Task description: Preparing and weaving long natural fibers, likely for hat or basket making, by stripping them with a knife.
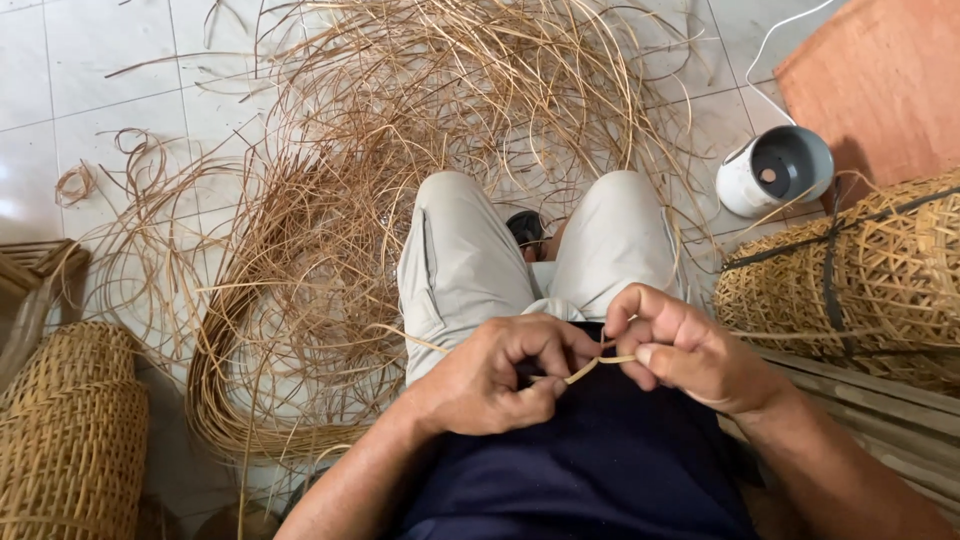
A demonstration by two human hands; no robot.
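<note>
My left hand and my right hand meet over my lap, just above my dark blue shirt. Both pinch one thin, flat tan rattan strip that spans the small gap between them. The left thumb and forefinger press its lower end; the right fingertips hold its upper end. My knees in light grey shorts point away from me, toward a big loose heap of rattan strands on the white tiled floor.
A woven basket lies at the lower left. Another woven basket with dark straps sits at the right on wooden slats. A white cylindrical container lies on its side beyond it, next to an orange-brown board.
</note>
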